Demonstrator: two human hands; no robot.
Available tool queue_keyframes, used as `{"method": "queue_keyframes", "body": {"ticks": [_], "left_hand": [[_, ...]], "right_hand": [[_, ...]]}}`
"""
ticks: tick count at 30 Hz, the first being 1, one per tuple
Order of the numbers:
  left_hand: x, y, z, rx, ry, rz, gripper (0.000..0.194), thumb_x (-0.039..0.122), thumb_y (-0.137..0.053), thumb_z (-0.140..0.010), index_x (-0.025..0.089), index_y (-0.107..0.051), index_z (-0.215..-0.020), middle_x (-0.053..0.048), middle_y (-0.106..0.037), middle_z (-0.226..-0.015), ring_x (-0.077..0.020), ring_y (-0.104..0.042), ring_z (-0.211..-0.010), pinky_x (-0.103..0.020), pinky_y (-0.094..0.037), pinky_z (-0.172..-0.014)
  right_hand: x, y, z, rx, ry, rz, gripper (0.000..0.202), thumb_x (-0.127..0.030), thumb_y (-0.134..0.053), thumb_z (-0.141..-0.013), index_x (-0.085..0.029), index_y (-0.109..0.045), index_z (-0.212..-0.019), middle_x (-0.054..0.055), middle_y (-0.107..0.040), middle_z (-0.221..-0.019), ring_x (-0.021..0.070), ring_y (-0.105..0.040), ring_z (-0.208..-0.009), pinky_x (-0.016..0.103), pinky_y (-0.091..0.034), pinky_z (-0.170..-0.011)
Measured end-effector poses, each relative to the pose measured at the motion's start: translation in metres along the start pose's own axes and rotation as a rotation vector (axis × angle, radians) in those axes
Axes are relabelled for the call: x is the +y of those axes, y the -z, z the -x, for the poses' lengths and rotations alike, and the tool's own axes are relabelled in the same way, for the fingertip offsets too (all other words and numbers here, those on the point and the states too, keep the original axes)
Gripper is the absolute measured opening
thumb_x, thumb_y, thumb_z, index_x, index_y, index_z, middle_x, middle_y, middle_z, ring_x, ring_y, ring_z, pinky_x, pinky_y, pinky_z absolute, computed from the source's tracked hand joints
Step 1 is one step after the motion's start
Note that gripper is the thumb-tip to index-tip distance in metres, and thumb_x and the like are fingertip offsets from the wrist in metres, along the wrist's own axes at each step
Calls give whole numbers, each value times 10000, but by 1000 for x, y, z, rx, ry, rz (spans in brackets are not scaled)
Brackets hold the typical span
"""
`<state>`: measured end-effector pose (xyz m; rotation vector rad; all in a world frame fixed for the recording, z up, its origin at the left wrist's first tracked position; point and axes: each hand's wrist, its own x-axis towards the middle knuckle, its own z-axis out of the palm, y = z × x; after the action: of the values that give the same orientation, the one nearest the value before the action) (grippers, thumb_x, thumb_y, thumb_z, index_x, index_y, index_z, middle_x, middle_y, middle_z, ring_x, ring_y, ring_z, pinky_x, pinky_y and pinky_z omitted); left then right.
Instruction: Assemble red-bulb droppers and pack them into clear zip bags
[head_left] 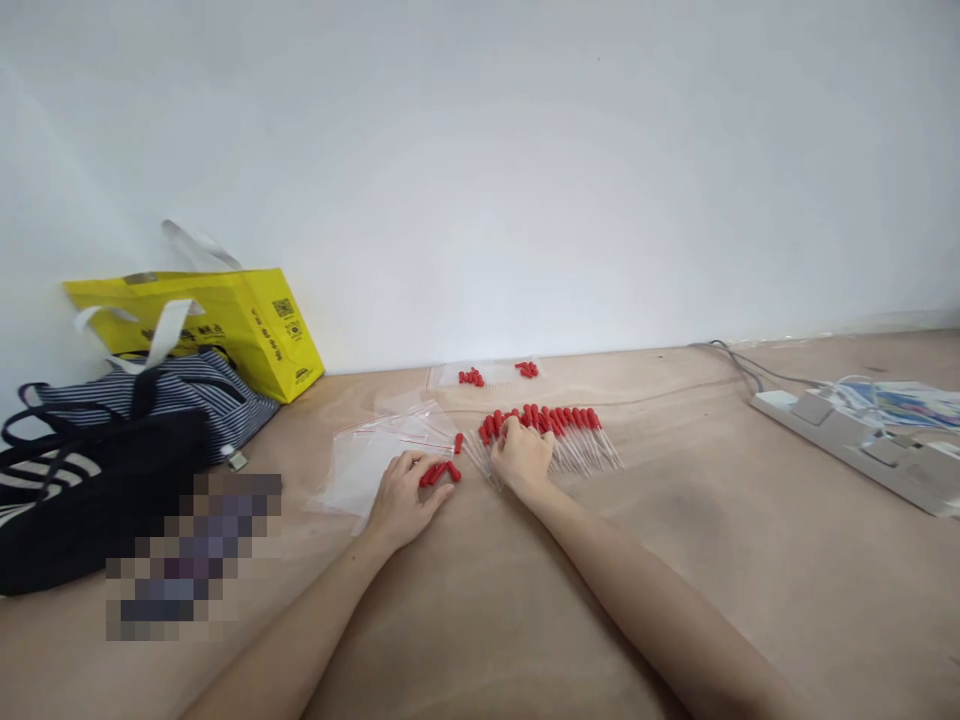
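Observation:
A row of clear thin droppers with red rubber bulbs (576, 420) lies side by side on the wooden table. Over the left part of this row, my right hand (521, 452) is closed with its fingers curled at the red ends, and a dropper appears to be in its grip; the fingertips are partly hidden. My left hand (405, 500) rests on the table with thumb and fingers apart. Several loose red bulbs (439, 474) lie by its fingertips, and one more bulb (458, 443) sits just beyond. Flat clear zip bags (360, 460) lie beneath and behind that hand.
Against the wall, a clear bag (495, 374) with two clusters of red bulbs lies flat. A yellow bag (255, 330), a striped bag (225, 400) and a black bag (97, 500) stand at left, near a blurred patch. A white power strip (847, 445) with cables lies at right.

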<state>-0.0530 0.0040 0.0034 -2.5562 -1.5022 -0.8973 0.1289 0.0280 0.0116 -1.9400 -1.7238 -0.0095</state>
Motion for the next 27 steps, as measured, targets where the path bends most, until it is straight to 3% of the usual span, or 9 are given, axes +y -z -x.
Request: {"method": "queue_keyframes", "body": {"ticks": [7, 12, 20, 27], "left_hand": [[-1, -2, -2, 14, -26, 3, 265, 288, -541, -754, 226, -570, -1010, -47, -511, -941, -192, -495, -860, -337, -424, -766], [10, -2, -7, -13, -93, -137, 232, 345, -564, -744, 252, -608, -952, -31, -525, -821, -194, -490, -778, -322, -398, -669], [18, -3, -10, -120, -109, -246, 63, 233, -526, -761, 192, -555, -799, -29, -590, -738, -219, -521, -747, -319, -366, -636], [16, -9, -6, -52, -22, -199, 50, 194, -466, -781, 174, -509, -766, -48, -580, -720, -216, -527, -722, -322, -404, -643]], "right_hand": [[2, -2, 3, 45, 172, -14, 164, -265, -437, -793, -177, -576, -796, 71, -622, -848, 204, -530, -814, 343, -219, -709], [-9, 2, 12, -50, 355, 5, 175, -328, -514, -748, -179, -605, -761, 69, -618, -823, 208, -511, -834, 344, -235, -717], [-30, 6, 19, -238, 269, 172, 197, -210, -468, -767, -126, -622, -856, 149, -616, -928, 243, -512, -883, 369, -246, -758], [-31, 12, 21, -258, 234, 179, 217, -130, -398, -792, -85, -593, -879, 178, -603, -914, 262, -507, -883, 364, -265, -743]]}}
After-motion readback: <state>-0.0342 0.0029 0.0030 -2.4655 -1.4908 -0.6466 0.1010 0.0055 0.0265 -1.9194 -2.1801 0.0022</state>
